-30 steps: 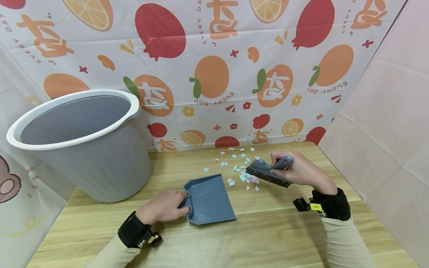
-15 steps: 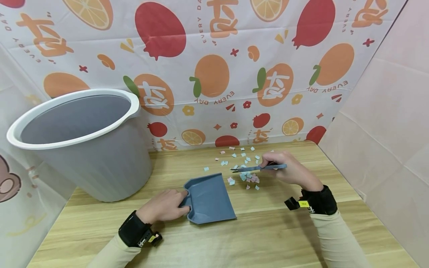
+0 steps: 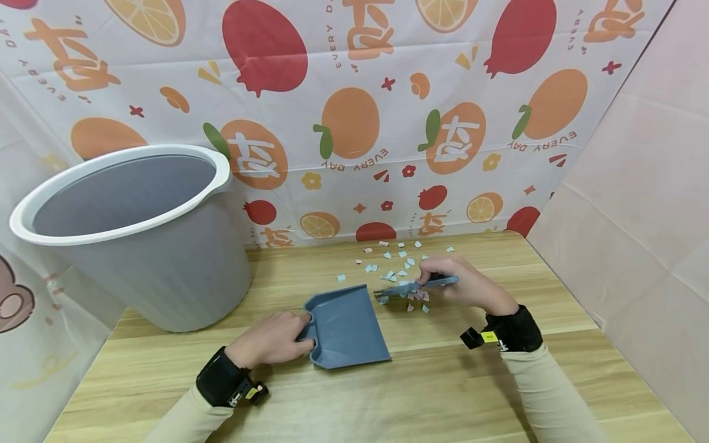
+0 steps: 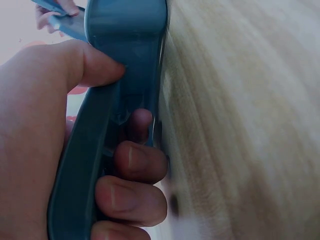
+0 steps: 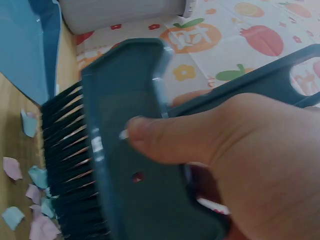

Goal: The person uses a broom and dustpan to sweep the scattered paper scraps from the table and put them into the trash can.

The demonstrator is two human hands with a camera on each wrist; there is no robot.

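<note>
The person's left hand [image 3: 274,338] holds the handle end of a blue-grey dustpan [image 3: 349,329] on the table [image 3: 471,394], its fingers [image 4: 131,200] curled round the handle and its thumb pressed along the top, a grip that probably steadies the pan against being pushed about. The pan's open edge faces the right hand and the paper scraps [image 3: 418,296], and no scrap shows inside; turned this way, its lip offers them the shortest way in, while the raised walls would stop them at the back and sides. The right hand [image 3: 462,284] clamps a small brush [image 3: 408,287] where head meets handle, thumb [image 5: 167,140] laid flat on the head; holding it so close to the bristles likely gives firmer control of their angle. The bristles slant down among the scraps near the pan's far corner; whether they touch the pan cannot be told. Pink and pale-blue scraps also lie spread behind the brush. The grey bin [image 3: 166,271] stands upright beyond the left hand, mouth up, apparently set aside so that it does not block the brush.
</note>
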